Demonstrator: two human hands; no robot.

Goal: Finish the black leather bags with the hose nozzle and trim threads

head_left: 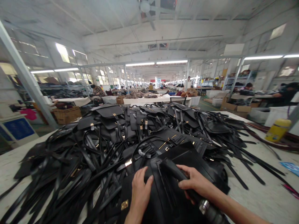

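Note:
A black leather handbag [163, 193] with a gold clasp lies at the near edge of a big heap of black bags and straps [130, 137]. My left hand [140, 189] rests flat on the bag's front panel, fingers stretched out. My right hand [195, 182] is curled around a black tool handle [174, 169] that ends in a metal collar [203, 206] near my wrist. The tool's tip lies against the bag's top edge.
A white worktable [263, 193] carries the heap. A yellow bottle [277, 130] stands at the right, with a blue scrap [291, 168] nearer. Cardboard boxes [66, 114], other tables and people at work fill the hall behind.

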